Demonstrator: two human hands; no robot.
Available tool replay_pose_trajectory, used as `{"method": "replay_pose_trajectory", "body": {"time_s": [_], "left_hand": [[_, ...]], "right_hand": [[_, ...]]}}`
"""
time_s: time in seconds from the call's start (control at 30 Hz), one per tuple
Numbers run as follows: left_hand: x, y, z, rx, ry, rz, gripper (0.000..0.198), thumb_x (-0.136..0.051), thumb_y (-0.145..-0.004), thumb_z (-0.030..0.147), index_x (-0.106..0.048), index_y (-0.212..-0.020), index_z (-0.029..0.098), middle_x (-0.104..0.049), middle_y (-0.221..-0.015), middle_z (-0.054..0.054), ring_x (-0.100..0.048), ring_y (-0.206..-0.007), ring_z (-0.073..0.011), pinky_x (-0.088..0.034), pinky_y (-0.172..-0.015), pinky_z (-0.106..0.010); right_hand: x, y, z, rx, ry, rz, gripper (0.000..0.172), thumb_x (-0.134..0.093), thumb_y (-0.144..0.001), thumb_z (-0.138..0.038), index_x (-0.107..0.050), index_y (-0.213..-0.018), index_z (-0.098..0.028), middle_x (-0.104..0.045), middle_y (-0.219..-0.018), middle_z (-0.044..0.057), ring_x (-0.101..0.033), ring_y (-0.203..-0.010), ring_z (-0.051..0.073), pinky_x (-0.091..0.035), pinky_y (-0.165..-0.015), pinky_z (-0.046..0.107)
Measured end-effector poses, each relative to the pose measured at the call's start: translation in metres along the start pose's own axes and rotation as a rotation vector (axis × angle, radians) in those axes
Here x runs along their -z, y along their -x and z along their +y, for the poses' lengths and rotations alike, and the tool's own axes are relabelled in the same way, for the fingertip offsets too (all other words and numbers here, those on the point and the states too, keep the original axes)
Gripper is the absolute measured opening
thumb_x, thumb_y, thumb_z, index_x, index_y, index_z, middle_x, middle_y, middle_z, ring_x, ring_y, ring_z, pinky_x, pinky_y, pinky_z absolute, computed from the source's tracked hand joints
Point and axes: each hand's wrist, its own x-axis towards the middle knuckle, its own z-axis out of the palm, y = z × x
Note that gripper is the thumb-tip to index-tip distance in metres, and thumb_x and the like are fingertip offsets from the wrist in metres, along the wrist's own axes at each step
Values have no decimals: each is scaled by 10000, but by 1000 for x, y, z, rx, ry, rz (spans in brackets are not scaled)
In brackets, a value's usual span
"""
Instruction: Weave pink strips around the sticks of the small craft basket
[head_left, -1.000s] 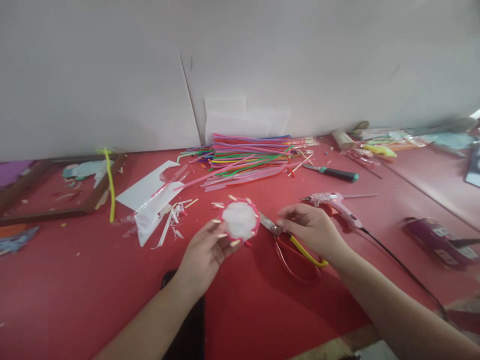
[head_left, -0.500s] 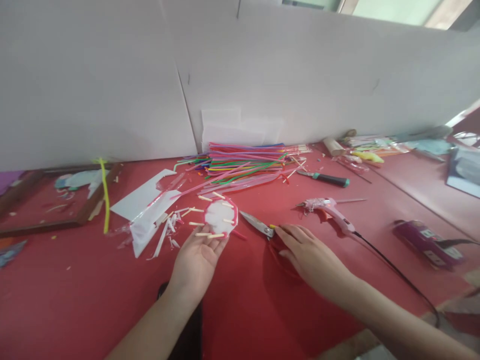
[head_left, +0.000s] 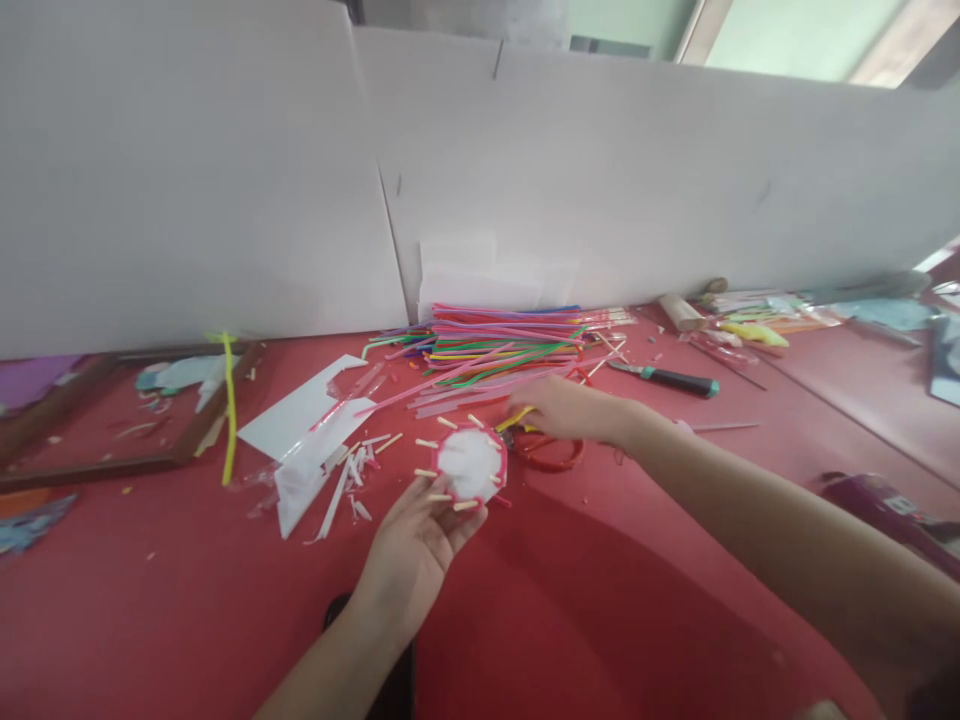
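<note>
My left hand [head_left: 424, 535] holds up a white round disc [head_left: 469, 462] from below, fingertips at its lower edge. Pinkish-red trim runs around the disc, and several short cream sticks stand along its rim. Beyond it, my right hand [head_left: 559, 408] is closed on a pair of scissors [head_left: 553, 455]. An orange-red handle loop hangs below the fingers, and a yellow part shows by the pivot. The disc hides most of the blades. Just past the right hand lies a bundle of coloured pipe cleaners [head_left: 495, 345].
White paper [head_left: 289, 415] and paper scraps [head_left: 349, 480] lie left on the red table [head_left: 600, 600]. A yellow pipe cleaner [head_left: 229, 410] crosses a brown frame [head_left: 90, 470]. Rightward are a black-handled tool [head_left: 679, 380] and a purple object [head_left: 885, 515]. White boards [head_left: 600, 180] stand behind.
My right hand has moved forward and left with the scissors, close to the disc. Its forearm now covers the pink glue gun. My left hand still holds the disc.
</note>
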Motion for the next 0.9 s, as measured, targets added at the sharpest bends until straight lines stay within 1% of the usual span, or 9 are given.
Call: {"method": "replay_pose_trajectory", "body": {"time_s": [0.1,0.17,0.23,0.3,0.33,0.4,0.6,0.77,0.9], "left_hand": [[0,0,-3,11,-15,7,231,-627,-681,-60,-588,-708,166,-733,-635,-1,-715,-580,-186,-626,-667,-377],[-1,1,-5,19,-47,23,229,-638,-676,-61,-599,-721,160,-736,-628,-21,-709,-567,-182,-620,-646,-353],[-2,3,-6,27,-75,33,213,-656,-681,-49,-609,-729,153,-742,-637,-42,-702,-557,-175,-612,-625,-330],[-2,4,-7,35,-86,34,213,-686,-673,-40,-615,-735,150,-742,-638,-45,-696,-550,-170,-606,-612,-315],[-1,4,-8,39,-88,32,224,-701,-664,-41,-619,-747,151,-743,-642,-44,-699,-560,-172,-606,-619,-316],[2,3,-8,50,-77,29,232,-737,-653,-18,-607,-734,157,-728,-619,-27,-694,-554,-168,-607,-626,-322],[9,-1,-9,63,-73,-6,241,-776,-668,19,-621,-781,164,-741,-663,-26,-704,-593,-165,-609,-675,-334],[8,0,-9,64,-66,-10,238,-773,-671,14,-617,-770,165,-738,-657,-35,-700,-574,-171,-606,-657,-334],[8,0,-9,63,-68,-6,254,-753,-667,-10,-604,-764,171,-745,-690,-46,-713,-618,-184,-606,-689,-348]], "right_hand": [[12,-41,0,-60,90,57,299,-473,-898,-103,-696,-1093,-144,-739,-1094,75,-667,-1028,197,-481,-881,286],[14,-70,1,-93,154,53,276,-471,-927,-127,-693,-1090,-146,-731,-1095,82,-656,-1050,211,-477,-909,311],[8,-98,4,-111,208,16,254,-469,-959,-153,-683,-1096,-153,-713,-1118,86,-638,-1087,212,-475,-947,335],[-1,-121,9,-128,257,-51,225,-538,-965,-263,-649,-1130,-157,-674,-1152,85,-637,-1061,216,-515,-920,391],[-6,-129,11,-139,280,-84,283,-579,-950,-323,-612,-1179,-159,-640,-1193,88,-636,-1045,215,-537,-894,422],[-15,-142,15,-160,320,-136,344,-599,-938,-352,-579,-1228,-168,-607,-1236,93,-631,-1044,219,-550,-875,434],[-29,-152,20,-205,379,-167,361,-604,-935,-345,-573,-1238,-153,-604,-1241,104,-629,-1052,225,-548,-879,433],[-32,-149,20,-213,351,-101,353,-600,-937,-345,-575,-1236,-158,-603,-1245,103,-628,-1053,224,-547,-882,432],[-27,-144,24,-222,269,-10,349,-595,-941,-346,-573,-1238,-166,-605,-1242,96,-630,-1048,221,-549,-876,434]]}}
